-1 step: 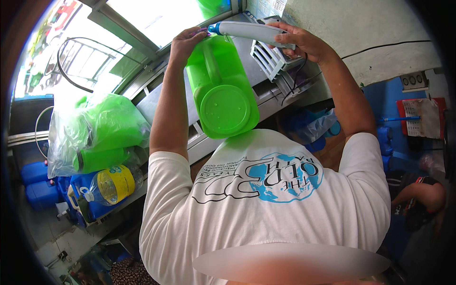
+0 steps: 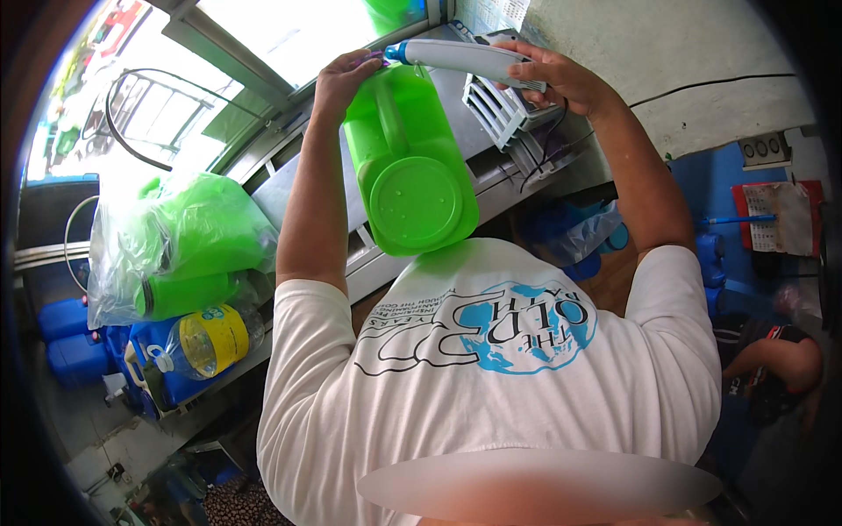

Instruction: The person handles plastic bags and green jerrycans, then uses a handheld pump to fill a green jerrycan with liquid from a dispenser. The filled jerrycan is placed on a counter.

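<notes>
A bright green plastic jug lies on its side in front of me, its round base toward my chest and its handle facing up. At the jug's far end, my left hand is closed around the neck area, where something purple, apparently the cap, shows at the fingers. My right hand grips a white, corded heat gun. Its blue nozzle points left and sits right beside the purple part. The jug's mouth is mostly hidden by my left hand.
A grey metal counter runs under the jug beside a bright window. A white slatted rack stands at the right. Bagged green jugs, a clear bottle with a yellow label and blue containers are at the left. Another person's arm shows far right.
</notes>
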Demonstrator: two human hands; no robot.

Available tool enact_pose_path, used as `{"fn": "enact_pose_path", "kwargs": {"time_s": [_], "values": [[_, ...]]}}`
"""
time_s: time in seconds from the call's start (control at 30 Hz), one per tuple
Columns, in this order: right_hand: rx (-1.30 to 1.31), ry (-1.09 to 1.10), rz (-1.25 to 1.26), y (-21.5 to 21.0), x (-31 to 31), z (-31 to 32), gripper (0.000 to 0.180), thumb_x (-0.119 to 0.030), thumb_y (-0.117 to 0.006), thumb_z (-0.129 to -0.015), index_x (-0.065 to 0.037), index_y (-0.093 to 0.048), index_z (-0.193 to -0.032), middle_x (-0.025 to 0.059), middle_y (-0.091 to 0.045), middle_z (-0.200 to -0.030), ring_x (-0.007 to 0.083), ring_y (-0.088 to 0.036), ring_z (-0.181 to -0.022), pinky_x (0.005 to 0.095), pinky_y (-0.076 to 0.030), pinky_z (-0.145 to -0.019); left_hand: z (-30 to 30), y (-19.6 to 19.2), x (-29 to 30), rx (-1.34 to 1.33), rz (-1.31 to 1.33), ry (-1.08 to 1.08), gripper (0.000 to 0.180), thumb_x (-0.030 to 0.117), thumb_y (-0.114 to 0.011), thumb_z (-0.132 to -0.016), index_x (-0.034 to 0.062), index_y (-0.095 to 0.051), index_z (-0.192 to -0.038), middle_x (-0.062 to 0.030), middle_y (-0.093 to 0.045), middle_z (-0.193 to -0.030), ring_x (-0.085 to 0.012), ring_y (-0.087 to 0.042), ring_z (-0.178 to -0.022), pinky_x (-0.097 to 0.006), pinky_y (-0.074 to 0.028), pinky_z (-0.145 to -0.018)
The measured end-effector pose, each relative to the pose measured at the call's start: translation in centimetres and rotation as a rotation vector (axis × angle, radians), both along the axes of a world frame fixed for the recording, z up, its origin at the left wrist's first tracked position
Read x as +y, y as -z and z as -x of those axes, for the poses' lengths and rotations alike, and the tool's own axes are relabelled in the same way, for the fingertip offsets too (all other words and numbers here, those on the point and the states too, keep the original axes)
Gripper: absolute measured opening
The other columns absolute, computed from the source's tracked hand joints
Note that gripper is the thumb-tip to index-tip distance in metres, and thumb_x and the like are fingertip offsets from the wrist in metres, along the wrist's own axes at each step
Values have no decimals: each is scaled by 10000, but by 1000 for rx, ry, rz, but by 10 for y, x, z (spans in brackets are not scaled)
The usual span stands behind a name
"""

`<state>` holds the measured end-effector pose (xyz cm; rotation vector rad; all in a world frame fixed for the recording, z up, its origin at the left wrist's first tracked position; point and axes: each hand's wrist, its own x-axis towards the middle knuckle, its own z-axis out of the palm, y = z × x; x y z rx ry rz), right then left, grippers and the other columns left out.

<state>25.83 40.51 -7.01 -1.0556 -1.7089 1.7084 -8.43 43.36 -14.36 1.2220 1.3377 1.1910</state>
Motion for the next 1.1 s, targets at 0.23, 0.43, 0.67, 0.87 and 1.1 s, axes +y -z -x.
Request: {"fn": "enact_pose_path", "kwargs": {"time_s": [0.23,0.43,0.67,0.87,1.1], "values": [[-32,-5,-35,-5,3,-2,752,-382,-694,-812,-46,-389,-1410,75,-639,-979,-9,-471,-517,97,-419,-441,10,-1,5,3,-59,56,317,121,-664,-876,50,-649,-1184,-71,-690,-976,-108,-632,-802,-244,-532,-723],[-77,15,-83,-7,0,0,734,-395,-712,-790,-64,-436,-1384,70,-634,-932,-3,-466,-518,115,-386,-430,11,6,8,-13,-33,72,337,130,-625,-875,25,-627,-1195,-97,-686,-1043,-150,-652,-871,-277,-543,-776],[-128,-32,-185,-18,2,8,685,-383,-707,-808,-60,-461,-1359,39,-610,-855,11,-447,-493,164,-354,-417,9,9,10,-90,-20,87,360,149,-688,-878,39,-618,-1214,-100,-686,-1016,-129,-647,-841,-255,-539,-738],[-181,-6,-214,-24,-2,8,677,-370,-706,-813,-61,-460,-1363,36,-605,-838,15,-447,-509,177,-347,-418,9,8,9,-15,-62,70,339,145,-680,-882,34,-625,-1197,-80,-686,-999,-117,-635,-847,-251,-529,-736],[-220,-14,-219,-26,-4,7,680,-385,-697,-818,-76,-457,-1374,43,-596,-857,16,-453,-517,175,-366,-441,17,14,16,-89,-42,98,277,127,-656,-886,30,-646,-1145,-43,-670,-961,-87,-595,-815,-217,-490,-720]]}}
